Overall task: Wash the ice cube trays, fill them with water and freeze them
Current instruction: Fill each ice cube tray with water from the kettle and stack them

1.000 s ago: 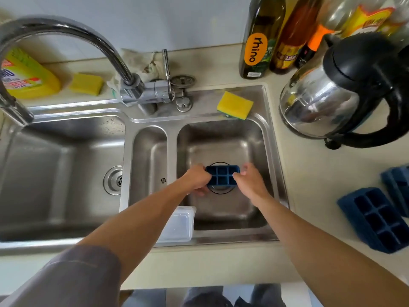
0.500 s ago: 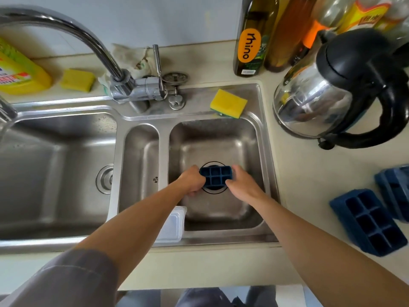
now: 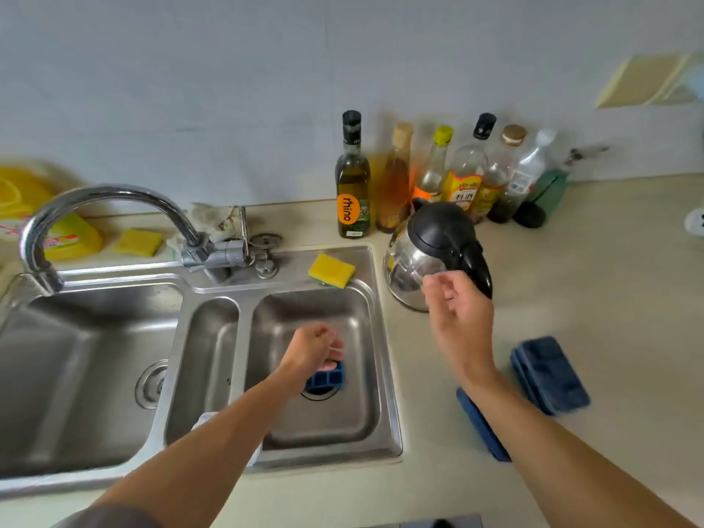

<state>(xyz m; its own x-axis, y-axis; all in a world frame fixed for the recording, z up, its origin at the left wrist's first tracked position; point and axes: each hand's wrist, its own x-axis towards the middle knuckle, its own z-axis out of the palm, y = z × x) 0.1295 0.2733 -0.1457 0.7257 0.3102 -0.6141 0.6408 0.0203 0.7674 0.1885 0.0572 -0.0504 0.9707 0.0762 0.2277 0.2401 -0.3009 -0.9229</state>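
Note:
A small blue ice cube tray [image 3: 328, 377] lies over the drain of the right sink basin [image 3: 343, 318]. My left hand [image 3: 312, 348] is on its left end with curled fingers and hides part of it. My right hand [image 3: 457, 310] is lifted above the counter in front of the kettle [image 3: 430, 253], fingers loosely bent and holding nothing. Two more blue trays are on the counter to the right. One tray [image 3: 548, 375] is in full view. The other tray [image 3: 482, 424] is mostly hidden by my right forearm.
The curved faucet [image 3: 114, 200] points over the large left basin [image 3: 76, 375]. A yellow sponge [image 3: 331, 270] sits on the sink's back rim. Several bottles [image 3: 352, 177] line the wall. A white container [image 3: 205, 417] peeks out under my left arm.
My right hand has let go of the tray and risen up and right toward the kettle. The left hand stays on the tray. The view has tilted up.

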